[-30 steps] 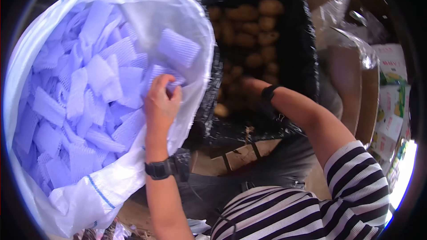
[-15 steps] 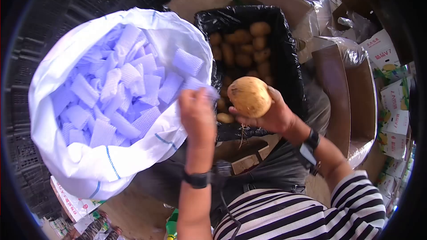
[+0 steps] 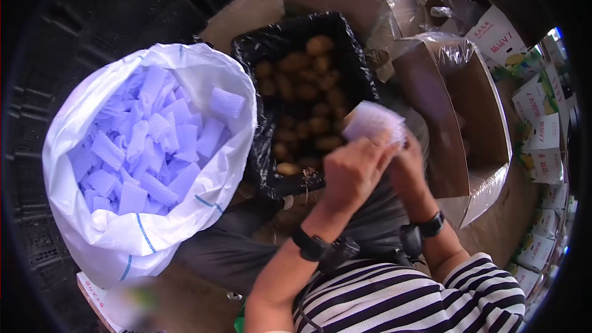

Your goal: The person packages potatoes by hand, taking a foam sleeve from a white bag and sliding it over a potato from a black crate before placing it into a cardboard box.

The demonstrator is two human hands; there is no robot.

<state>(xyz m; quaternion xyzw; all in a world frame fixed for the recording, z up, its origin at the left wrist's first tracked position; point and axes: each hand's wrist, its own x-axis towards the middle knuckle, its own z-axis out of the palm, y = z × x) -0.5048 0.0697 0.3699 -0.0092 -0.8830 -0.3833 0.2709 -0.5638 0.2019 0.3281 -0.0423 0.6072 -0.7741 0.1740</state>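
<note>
A pale lilac foam net sleeve (image 3: 374,122) sits around a large tan potato (image 3: 349,117), of which only a yellowish edge shows on the left. My left hand (image 3: 356,169) has its fingers closed on the sleeve's near side. Just to the right, my right hand (image 3: 407,159) grips the sleeved potato from below and behind, partly hidden and blurred. To the left stands a white woven sack (image 3: 80,213) with many more foam net sleeves (image 3: 145,139) inside. Beyond my hands, a crate lined with black plastic (image 3: 250,46) contains several potatoes (image 3: 320,45).
Open cardboard boxes (image 3: 425,111) with clear plastic stand to the right and at the back. Printed white cartons (image 3: 542,117) are stacked along the far right. A black plastic lattice crate (image 3: 37,209) borders the left side. My legs (image 3: 225,240) are below the crate.
My left hand has carried a foam net sleeve from the sack's edge rightward to the potato, which the sleeve now covers. The view has shifted, and both hands have come together.
</note>
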